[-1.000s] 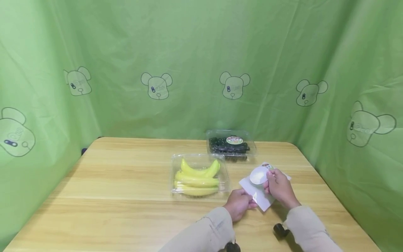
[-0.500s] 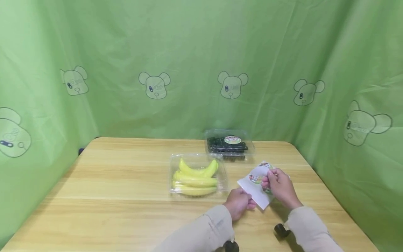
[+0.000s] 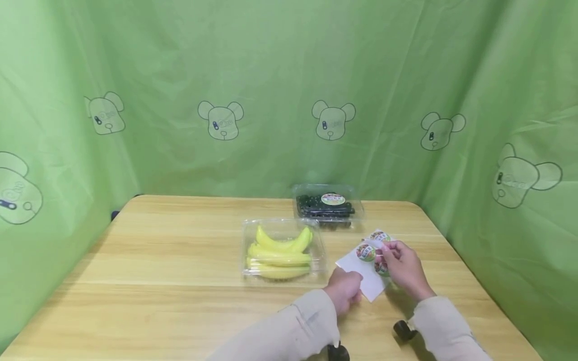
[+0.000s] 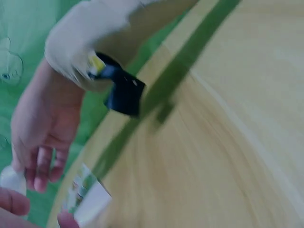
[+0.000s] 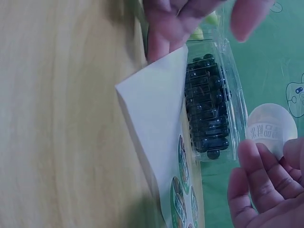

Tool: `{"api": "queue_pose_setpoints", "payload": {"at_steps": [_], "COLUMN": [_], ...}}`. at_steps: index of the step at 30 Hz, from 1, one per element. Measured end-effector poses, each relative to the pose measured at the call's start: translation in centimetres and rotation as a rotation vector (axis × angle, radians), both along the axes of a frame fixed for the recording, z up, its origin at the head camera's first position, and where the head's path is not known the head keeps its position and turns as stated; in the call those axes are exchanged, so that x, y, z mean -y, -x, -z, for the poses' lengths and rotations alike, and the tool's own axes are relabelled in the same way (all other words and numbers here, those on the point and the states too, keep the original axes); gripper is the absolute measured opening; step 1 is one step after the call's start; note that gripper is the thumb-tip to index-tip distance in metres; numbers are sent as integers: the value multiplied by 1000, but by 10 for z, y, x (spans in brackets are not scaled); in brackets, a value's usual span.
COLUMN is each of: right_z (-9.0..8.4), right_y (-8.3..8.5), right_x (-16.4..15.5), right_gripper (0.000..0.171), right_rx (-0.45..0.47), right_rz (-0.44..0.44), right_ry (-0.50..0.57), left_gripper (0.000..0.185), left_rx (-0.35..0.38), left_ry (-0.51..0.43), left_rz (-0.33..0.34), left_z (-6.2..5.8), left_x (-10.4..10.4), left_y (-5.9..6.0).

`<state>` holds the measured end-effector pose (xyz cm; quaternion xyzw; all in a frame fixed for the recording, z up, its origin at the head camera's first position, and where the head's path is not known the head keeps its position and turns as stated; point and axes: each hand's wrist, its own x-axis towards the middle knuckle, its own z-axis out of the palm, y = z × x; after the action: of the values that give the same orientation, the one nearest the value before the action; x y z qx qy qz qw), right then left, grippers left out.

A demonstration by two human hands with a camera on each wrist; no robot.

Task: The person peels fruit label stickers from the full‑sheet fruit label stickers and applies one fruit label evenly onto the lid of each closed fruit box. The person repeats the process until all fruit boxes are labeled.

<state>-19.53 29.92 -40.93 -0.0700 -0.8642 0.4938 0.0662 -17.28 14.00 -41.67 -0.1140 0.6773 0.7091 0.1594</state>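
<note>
My right hand (image 3: 404, 269) pinches a peeled oval sticker (image 5: 271, 126) at its edge; its pale back and faint reversed lettering face the right wrist view. Below it is a white sticker sheet (image 3: 354, 264) with several round fruit labels (image 3: 366, 252) on it. The left hand (image 3: 344, 288) grips the sheet near its near-left corner, partly hiding that edge. One of its digits stands apart from the others in the right wrist view. Left of the sheet, a clear plastic box (image 3: 247, 240) holds yellow bananas (image 3: 280, 258).
Behind the sheet stands a clear box of dark grapes (image 3: 311, 205) with an oval label (image 3: 333, 199) on its lid. Everything rests on a wooden table (image 3: 171, 250), enclosed by green curtains (image 3: 271, 60). A black wrist camera (image 3: 404, 330) hangs at the right sleeve.
The sticker in my right hand has turned from showing its broad face to nearly edge-on, uncovering labels on the sheet. My left hand has rolled slightly and the sheet shifted a little left.
</note>
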Motion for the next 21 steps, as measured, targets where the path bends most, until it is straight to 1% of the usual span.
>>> {"api": "queue_pose_setpoints", "payload": {"at_steps": [2,4,5,7,9,11,12,14,17,21], "right_z": [-1,-2,-3,-4,-4,-5,-5,-5,-6,-8], "right_y": [-1,-1,-1,-2,-2,-3,-3,-4,-5,-7], "right_x": [0,1,1,1,1,1,1,2,3,5], "right_gripper": [30,31,32,33,34,34,34,34,35,37], "right_rx": [1,2,3,3,2,-6,-11,-17,-20,-18], "right_rz": [3,7,9,10,8,-1,-6,-13,-14,-19], "right_ry": [0,3,1,-3,-8,-8,-6,2,6,3], "left_gripper": [40,49,48,36,25,14,12,16,27,36], "left_rx": [-21,-37,-49,-64,-74,-85,-83,-82,-86,-82], "left_ry": [67,109,115,93,22,-75,-125,-222,-356,-501], "left_rz": [-31,-56,-62,-49,-16,15,27,54,112,200], "left_z": [-6,-12,-14,-18,-22,-24,-25,-25,-22,-19], "left_x": [1,1,0,-2,-3,-6,-6,-6,-2,5], "left_y": [-2,-2,-2,1,5,11,15,22,33,42]}}
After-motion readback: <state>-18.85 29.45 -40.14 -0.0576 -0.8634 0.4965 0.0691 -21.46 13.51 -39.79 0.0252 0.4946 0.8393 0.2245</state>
